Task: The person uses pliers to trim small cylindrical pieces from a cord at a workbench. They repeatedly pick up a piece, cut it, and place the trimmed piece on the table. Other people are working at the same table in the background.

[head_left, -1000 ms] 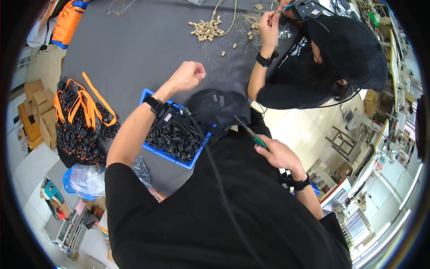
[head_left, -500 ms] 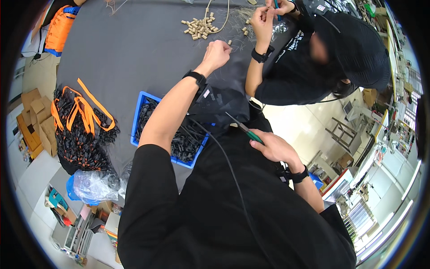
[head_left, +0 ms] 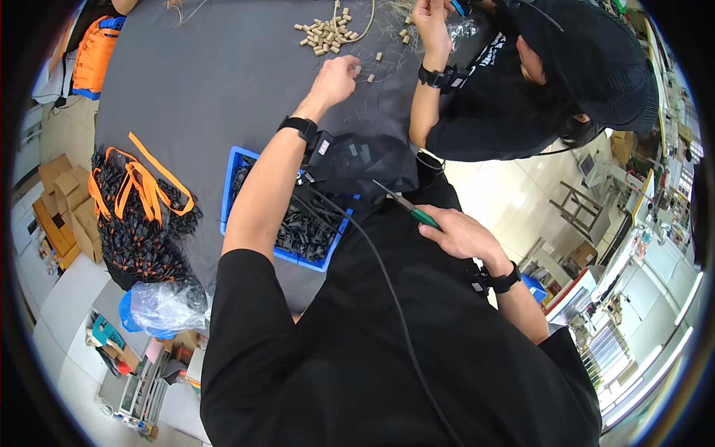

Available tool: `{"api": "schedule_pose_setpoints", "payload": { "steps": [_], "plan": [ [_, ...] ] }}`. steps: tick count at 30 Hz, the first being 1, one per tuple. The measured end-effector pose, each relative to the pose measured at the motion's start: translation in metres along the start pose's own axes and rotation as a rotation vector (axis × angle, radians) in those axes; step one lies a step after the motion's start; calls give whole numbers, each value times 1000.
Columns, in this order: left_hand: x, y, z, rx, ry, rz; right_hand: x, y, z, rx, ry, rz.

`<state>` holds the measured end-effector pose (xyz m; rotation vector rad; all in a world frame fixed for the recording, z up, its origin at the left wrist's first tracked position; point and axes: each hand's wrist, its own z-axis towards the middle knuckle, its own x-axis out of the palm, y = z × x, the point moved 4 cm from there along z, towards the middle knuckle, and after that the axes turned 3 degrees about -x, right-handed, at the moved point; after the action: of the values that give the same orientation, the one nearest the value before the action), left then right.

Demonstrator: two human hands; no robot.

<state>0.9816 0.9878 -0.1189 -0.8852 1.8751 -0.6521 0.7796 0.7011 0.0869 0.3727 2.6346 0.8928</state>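
Over the far part of the dark table, my left hand point(head_left: 334, 80) has its fingers pinched together. A small beige cylinder point(head_left: 357, 69) shows at its fingertips. Two more loose beige cylinders lie just right of it, and a pile of beige cylinders point(head_left: 322, 36) lies beyond. Close to my body, my right hand point(head_left: 463, 235) is closed round a green-handled tool point(head_left: 426, 217) with a slim pointed metal shaft. The shaft points up and left, over the edge of a black bag-like sheet point(head_left: 365, 164).
Below my left forearm stands a blue tray point(head_left: 316, 264) full of small black parts. A heap of black pieces with orange straps point(head_left: 149, 223) lies on the left, near a clear plastic bag point(head_left: 170, 305). At right, a co-worker's hand point(head_left: 433, 30) is beside a blue tool.
My left hand has shifted left and slightly away from me. More loose beige cylinders now show beside its fingertips. My right hand keeps the green-handled tool almost in place.
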Motion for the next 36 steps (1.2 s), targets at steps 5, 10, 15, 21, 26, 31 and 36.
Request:
{"api": "schedule_pose_setpoints", "payload": {
  "steps": [5,10,15,21,26,31,36],
  "plan": [
    [-45,-16,-44,52,18,297,-2,-1,-2,35,10,13],
    [-70,-29,-129,-73,209,164,-8,-3,18,16,1,72],
    [-76,-2,-220,-138,-70,-213,-4,-6,69,-2,36,456],
    [-58,22,-280,-248,-206,-681,-13,35,135,-233,31,321],
    [-52,-1,-265,-198,-142,-661,1,104,159,-323,45,140],
    [-66,-13,-249,-314,-178,-830,10,125,164,-523,-162,-8],
    [-65,43,-202,-363,-181,-1103,9,68,163,-405,-184,319]
  ]
}}
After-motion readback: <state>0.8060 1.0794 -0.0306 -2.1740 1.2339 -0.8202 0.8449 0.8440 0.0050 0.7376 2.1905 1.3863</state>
